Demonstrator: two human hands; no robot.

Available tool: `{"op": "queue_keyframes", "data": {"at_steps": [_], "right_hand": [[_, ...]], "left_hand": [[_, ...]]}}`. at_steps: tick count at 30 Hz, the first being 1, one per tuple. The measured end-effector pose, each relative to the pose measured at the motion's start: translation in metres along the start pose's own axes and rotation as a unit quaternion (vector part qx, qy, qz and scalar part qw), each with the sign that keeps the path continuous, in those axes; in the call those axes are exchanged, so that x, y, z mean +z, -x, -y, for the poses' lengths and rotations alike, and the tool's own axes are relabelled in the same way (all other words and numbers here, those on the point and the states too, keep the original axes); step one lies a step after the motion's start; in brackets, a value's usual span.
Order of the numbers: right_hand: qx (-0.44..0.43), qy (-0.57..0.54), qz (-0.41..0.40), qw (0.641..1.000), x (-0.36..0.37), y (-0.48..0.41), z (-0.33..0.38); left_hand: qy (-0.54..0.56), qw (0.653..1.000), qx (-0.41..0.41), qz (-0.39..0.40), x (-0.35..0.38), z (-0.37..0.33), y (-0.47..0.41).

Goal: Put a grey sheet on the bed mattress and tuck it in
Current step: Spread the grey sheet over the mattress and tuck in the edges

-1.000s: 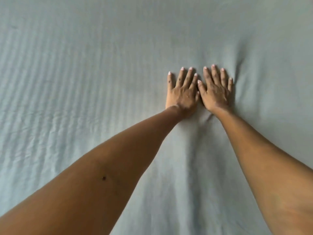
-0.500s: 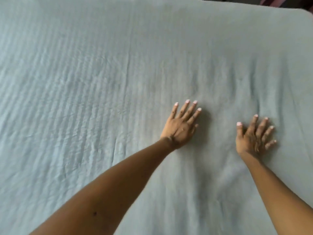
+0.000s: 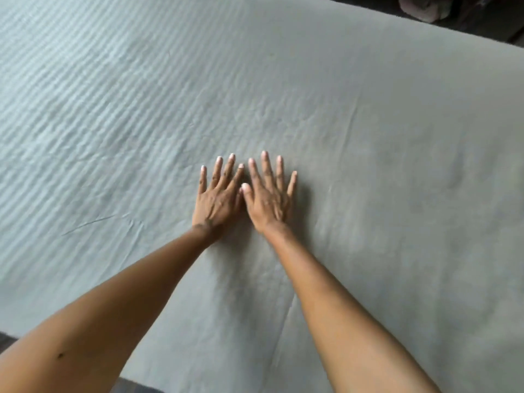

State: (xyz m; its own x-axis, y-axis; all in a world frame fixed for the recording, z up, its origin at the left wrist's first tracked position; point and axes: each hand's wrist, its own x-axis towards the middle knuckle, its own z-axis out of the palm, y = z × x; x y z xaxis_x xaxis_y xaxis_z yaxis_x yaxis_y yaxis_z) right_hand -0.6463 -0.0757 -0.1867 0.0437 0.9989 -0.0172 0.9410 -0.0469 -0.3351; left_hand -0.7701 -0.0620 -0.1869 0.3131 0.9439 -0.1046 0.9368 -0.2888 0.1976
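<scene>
Grey sheet lies spread flat; left hand and right hand press it (fingers straight, splayed, side by side).

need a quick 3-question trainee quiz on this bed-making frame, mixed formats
1. True or false: the left hand grips a fold of the grey fabric bed sheet.
2. Multiple choice: the right hand is A) flat on the sheet with fingers spread, B) lifted clear of it, C) tucked under it.
3. Fill in: the two hands lie ___ each other.

Key: 1 false; 2 A; 3 beside.
</scene>
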Motion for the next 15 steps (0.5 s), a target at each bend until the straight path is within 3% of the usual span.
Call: {"op": "queue_keyframes", "data": {"at_steps": [4, 7, 15], "right_hand": [[-0.034, 0.058, 0.048, 0.997, 0.023, 0.019, 0.021], [-0.011, 0.065, 0.015, 0.998, 0.025, 0.025, 0.006], [-0.002, 0.092, 0.001, 0.996, -0.024, 0.077, -0.137]], "left_hand": [[-0.004, 0.998, -0.056, 0.006, 0.001, 0.024, 0.028], [0.002, 0.997, -0.075, 0.005, 0.005, 0.002, 0.024], [-0.005, 0.999, -0.049, 0.018, 0.04, -0.137, 0.039]]}}
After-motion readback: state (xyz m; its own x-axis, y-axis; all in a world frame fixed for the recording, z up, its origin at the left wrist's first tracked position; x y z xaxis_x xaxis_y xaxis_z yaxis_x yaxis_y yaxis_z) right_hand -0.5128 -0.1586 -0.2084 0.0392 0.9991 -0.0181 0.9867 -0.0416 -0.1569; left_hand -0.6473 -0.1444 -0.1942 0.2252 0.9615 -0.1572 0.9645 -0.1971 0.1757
